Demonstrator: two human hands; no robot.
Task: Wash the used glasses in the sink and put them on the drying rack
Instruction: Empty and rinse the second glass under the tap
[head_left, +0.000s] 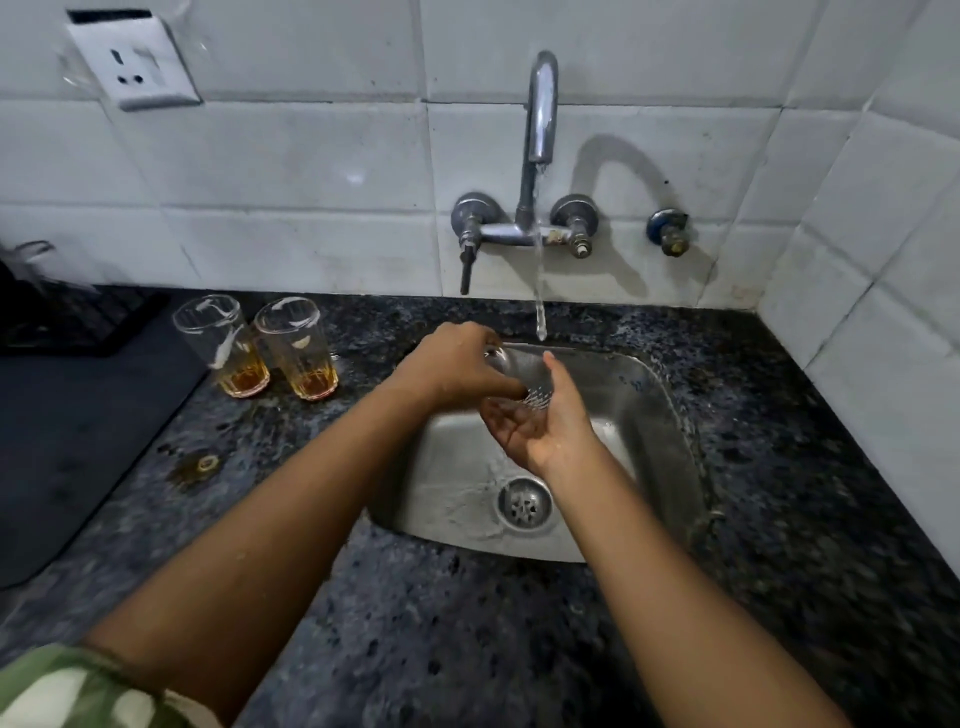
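Over the steel sink (660, 431) I hold a clear glass (522, 371) lying tilted between both hands. My left hand (457, 366) grips its rim end from above, and my right hand (545, 421) cups its ribbed base from below. Water runs from the tap (543, 109) and falls just behind the glass. Two used glasses stand on the counter to the left, one (221, 345) beside the other (297, 348), each with a little amber liquid at the bottom. A black drying rack (78, 322) lies at the far left, partly out of view.
A dark mat (78, 441) covers the counter left of the sink. A small amber puddle (205, 464) marks the speckled granite counter (467, 623). The drain (523, 503) sits at the sink's bottom. Tiled walls close the back and right, with a socket (130, 62) at upper left.
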